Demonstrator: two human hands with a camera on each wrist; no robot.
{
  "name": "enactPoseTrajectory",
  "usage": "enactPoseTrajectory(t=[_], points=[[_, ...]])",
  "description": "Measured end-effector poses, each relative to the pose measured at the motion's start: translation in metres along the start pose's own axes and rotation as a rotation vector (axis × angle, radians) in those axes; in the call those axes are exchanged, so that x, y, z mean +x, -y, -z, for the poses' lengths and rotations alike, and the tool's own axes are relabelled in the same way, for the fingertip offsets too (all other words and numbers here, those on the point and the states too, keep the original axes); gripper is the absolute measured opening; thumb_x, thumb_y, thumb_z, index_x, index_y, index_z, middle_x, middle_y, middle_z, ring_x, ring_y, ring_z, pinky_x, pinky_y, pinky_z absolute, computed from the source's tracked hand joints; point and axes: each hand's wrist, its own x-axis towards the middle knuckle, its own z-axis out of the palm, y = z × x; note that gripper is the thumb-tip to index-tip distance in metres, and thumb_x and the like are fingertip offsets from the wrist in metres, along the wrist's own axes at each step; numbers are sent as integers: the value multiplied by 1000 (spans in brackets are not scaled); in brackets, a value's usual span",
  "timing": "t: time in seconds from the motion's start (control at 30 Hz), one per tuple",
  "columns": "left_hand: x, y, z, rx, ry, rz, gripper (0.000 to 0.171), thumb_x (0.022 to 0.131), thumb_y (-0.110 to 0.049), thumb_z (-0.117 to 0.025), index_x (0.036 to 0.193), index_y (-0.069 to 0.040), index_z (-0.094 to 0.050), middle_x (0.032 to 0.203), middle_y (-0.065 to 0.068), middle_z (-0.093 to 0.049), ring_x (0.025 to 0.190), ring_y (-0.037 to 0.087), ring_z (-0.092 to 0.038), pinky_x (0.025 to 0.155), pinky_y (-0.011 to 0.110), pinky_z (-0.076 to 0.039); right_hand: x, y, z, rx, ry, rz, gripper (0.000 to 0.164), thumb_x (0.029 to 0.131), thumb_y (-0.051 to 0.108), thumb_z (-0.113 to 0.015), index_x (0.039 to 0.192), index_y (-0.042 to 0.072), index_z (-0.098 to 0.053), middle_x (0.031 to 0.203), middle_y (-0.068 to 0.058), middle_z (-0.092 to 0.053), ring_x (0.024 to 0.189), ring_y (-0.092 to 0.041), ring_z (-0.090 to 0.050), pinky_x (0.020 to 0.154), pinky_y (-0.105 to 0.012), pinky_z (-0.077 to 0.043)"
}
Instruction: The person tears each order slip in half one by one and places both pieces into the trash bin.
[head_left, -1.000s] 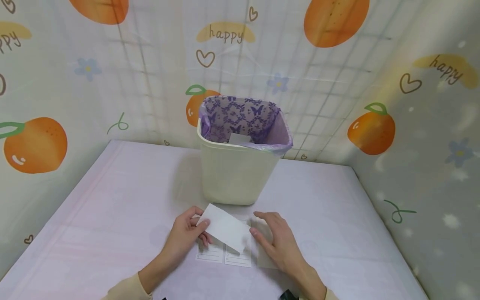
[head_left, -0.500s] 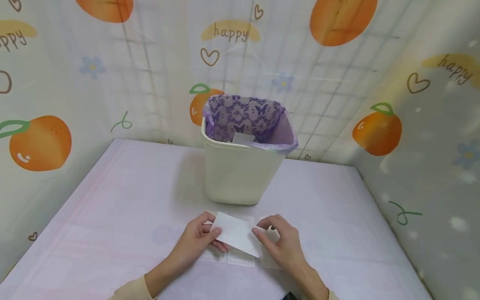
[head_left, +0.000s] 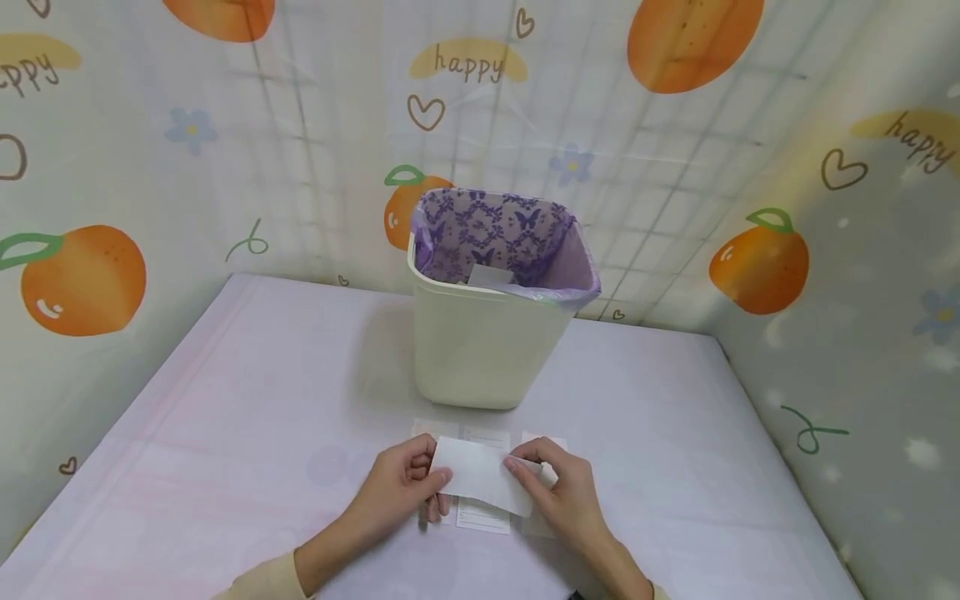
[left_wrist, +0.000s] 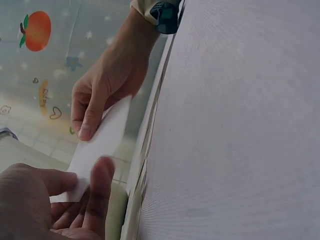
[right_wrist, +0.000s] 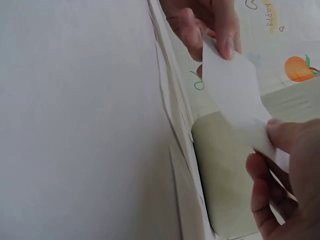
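A blank white paper card (head_left: 480, 477) is stretched between both hands above the table. My left hand (head_left: 401, 483) pinches its left end, thumb on top and fingers beneath. At the other end my right hand (head_left: 564, 492) pinches it between thumb and fingers. In the left wrist view the card (left_wrist: 102, 142) slants from one hand to the other, and the right wrist view shows it (right_wrist: 235, 95) slightly bent. Under the hands, several small cards lie on the table, one of them a lined card (head_left: 483, 518); they are partly covered.
Beyond the hands stands a cream waste bin (head_left: 480, 354), lined with a purple butterfly-patterned bag (head_left: 495, 229). A white piece (head_left: 490, 276) shows inside it. The pale tablecloth (head_left: 247, 400) reaches back to a printed curtain (head_left: 315, 150).
My right hand has closed from loosely spread fingers to a pinch on the card's right end. The card has come lower and more level, and the left hand still holds it.
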Motion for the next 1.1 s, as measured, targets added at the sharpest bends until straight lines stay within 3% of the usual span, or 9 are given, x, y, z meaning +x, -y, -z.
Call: enactPoseTrajectory(t=[0.17, 0.27, 0.37, 0.47, 0.6, 0.7, 0.8, 0.97, 1.1], points=[[0, 1, -2, 191, -81, -53, 10, 98, -21, -77, 102, -18, -68, 80, -2, -70, 62, 5, -61, 55, 22, -52, -4, 4, -3, 74, 58, -10, 19, 92, 3, -80, 98, 20, -74, 89, 8, -76, 81, -7, -69, 81, -16, -52], [1, 2, -1, 324, -132, -155, 9, 97, -25, -78, 101, -26, -70, 75, -10, -64, 59, -2, -50, 55, 17, -43, -5, 6, -8, 103, 65, 34, 22, 91, 0, -80, 98, 19, -74, 88, 8, -75, 80, -7, -68, 80, -16, -52], [1, 4, 1, 441, -172, -288, 9, 97, -24, -78, 97, -28, -70, 79, -14, -68, 55, -2, -41, 50, 17, -39, -5, 9, -13, 118, 77, 72, 22, 90, -1, -80, 99, 19, -75, 89, 7, -76, 80, -7, -69, 78, -17, -53], [0, 7, 1, 505, -182, -393, 10, 98, -21, -76, 97, -29, -71, 92, -16, -76, 62, -1, -51, 55, 21, -47, -5, 11, -17, 122, 99, 88, 20, 91, 0, -80, 100, 18, -74, 91, 7, -76, 82, -7, -70, 78, -19, -54], [0, 7, 1, 504, -164, -474, 10, 99, -17, -75, 99, -26, -72, 96, -13, -78, 82, 2, -67, 70, 29, -58, -5, 10, -18, 129, 112, 64, 18, 92, 2, -79, 99, 18, -75, 91, 7, -76, 84, -7, -72, 77, -19, -54], [2, 7, 0, 487, -157, -527, 10, 98, -12, -75, 99, -22, -73, 96, -9, -78, 85, 5, -71, 74, 31, -60, -5, 9, -17, 146, 117, 44, 19, 93, 2, -79, 99, 19, -75, 91, 8, -76, 83, -7, -71, 76, -20, -54], [2, 7, 0, 477, -152, -550, 10, 98, -9, -75, 99, -20, -73, 94, -7, -79, 80, 5, -69, 69, 31, -59, -6, 8, -17, 156, 125, 34, 18, 93, 3, -79, 99, 20, -75, 91, 8, -76, 82, -6, -70, 74, -20, -54], [2, 12, -5, 452, -142, -534, 11, 98, -10, -75, 99, -20, -74, 92, -5, -79, 74, 2, -61, 58, 30, -54, -10, 8, -13, 142, 132, 6, 16, 94, 6, -79, 98, 21, -75, 90, 9, -76, 80, -4, -67, 73, -20, -53], [3, 12, -9, 432, -129, -543, 12, 97, -8, -75, 100, -19, -74, 92, -3, -79, 76, 3, -64, 58, 31, -54, -12, 8, -9, 144, 134, -2, 18, 93, 3, -79, 98, 20, -75, 91, 9, -76, 81, -4, -69, 74, -21, -55]])
